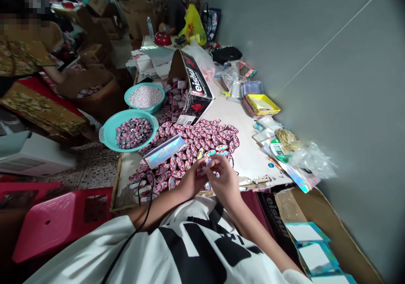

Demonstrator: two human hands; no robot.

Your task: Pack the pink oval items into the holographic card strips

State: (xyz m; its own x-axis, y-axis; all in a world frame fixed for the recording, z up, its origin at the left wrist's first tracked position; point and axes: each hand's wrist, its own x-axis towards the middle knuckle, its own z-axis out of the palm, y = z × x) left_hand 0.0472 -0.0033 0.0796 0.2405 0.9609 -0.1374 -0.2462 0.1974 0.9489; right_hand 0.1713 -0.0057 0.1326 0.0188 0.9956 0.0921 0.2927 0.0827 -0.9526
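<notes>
Pink piece (201, 171) grasped in my left hand (191, 180), right hand (222, 175) pinching it too; steady left hold, light right touch probably best, near crowded oval pieces (202, 134).

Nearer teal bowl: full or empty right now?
Partly filled: pink and silver pieces sit in the bowl, with bare teal beside them.
</notes>
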